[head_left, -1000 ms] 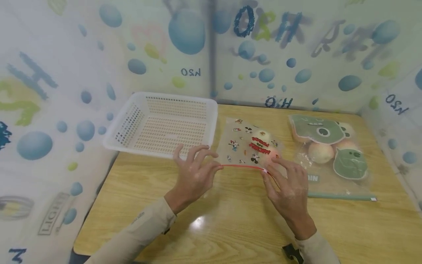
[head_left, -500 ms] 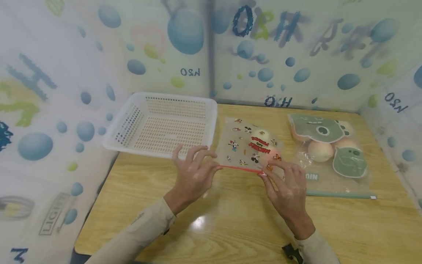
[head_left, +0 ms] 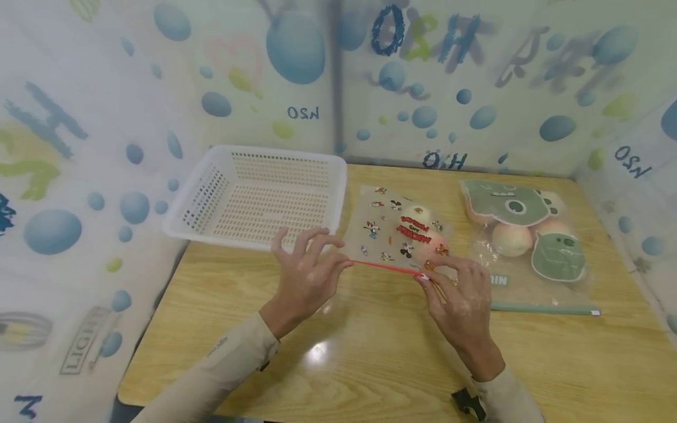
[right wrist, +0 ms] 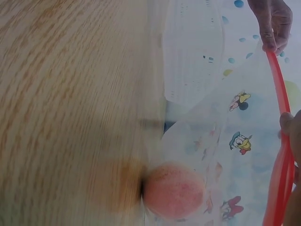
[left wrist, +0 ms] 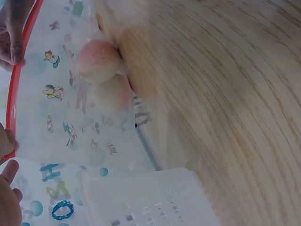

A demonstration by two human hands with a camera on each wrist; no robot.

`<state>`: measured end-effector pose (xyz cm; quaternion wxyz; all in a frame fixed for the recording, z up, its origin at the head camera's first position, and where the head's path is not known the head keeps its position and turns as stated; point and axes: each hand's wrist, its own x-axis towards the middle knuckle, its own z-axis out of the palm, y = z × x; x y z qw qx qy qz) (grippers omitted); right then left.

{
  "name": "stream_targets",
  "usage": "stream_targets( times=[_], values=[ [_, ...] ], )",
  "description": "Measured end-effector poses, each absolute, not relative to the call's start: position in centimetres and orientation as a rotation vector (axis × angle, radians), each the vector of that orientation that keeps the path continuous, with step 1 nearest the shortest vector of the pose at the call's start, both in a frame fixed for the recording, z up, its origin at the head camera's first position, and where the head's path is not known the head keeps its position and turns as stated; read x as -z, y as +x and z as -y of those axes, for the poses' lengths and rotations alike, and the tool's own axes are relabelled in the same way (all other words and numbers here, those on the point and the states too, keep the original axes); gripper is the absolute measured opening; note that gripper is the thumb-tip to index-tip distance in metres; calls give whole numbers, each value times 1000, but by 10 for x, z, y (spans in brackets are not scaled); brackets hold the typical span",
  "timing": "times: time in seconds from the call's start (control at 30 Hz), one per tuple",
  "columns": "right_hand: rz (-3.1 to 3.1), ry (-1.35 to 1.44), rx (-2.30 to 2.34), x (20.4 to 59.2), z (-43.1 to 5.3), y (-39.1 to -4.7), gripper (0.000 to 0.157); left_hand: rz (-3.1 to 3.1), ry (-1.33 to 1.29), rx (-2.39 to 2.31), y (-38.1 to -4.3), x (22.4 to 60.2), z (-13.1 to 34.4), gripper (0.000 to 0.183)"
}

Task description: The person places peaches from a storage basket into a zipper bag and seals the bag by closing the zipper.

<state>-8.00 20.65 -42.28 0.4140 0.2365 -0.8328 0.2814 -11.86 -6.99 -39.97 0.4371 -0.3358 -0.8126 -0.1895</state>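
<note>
A clear zip bag (head_left: 372,220) with cartoon prints and a red zip strip (head_left: 383,267) is held up from the table by its near edge. Two peaches (left wrist: 99,61) show through its film. At the strip's left end, my left hand (head_left: 307,276) pinches the corner between thumb and finger, the other fingers spread. Toward the right, my right hand (head_left: 462,305) pinches the strip at its small white slider (head_left: 421,276). The part of the strip right of the slider is mostly hidden behind my right fingers.
Behind my left hand stands a white perforated plastic basket (head_left: 264,208). A larger zip bag (head_left: 550,296) with green animal prints and several peaches lies on the wooden table (head_left: 338,376) at the right. Printed curtains (head_left: 370,147) close off the back and sides.
My right hand has drawn the slider a little to the left along the red strip. The strip, level before, now slopes down toward the right. My left hand has hardly moved.
</note>
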Motion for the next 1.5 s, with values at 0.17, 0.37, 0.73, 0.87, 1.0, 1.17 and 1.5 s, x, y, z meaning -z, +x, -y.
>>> stream_targets(
  times=[0.17, 0.37, 0.73, 0.87, 1.0, 1.17, 1.5],
  values=[
    [2100, 587, -701, 424, -207, -80, 46, 2026, -826, 475, -118, 401, 71, 14],
    [2112, 579, -688, 425, -209, -78, 47, 2023, -822, 481, -118, 402, 72, 14],
    [2098, 566, -678, 427, -212, -79, 46, 2036, -798, 453, -121, 399, 74, 15],
    [2092, 561, -672, 427, -213, -79, 44, 2034, -793, 453, -121, 399, 75, 15],
    [2130, 551, -658, 426, -215, -77, 45, 2035, -788, 468, -120, 401, 76, 15],
    [2132, 551, -633, 425, -219, -77, 45, 2027, -785, 476, -121, 402, 76, 16],
    [2033, 571, -623, 424, -222, -79, 42, 2050, -772, 477, -119, 402, 77, 16]
  ],
)
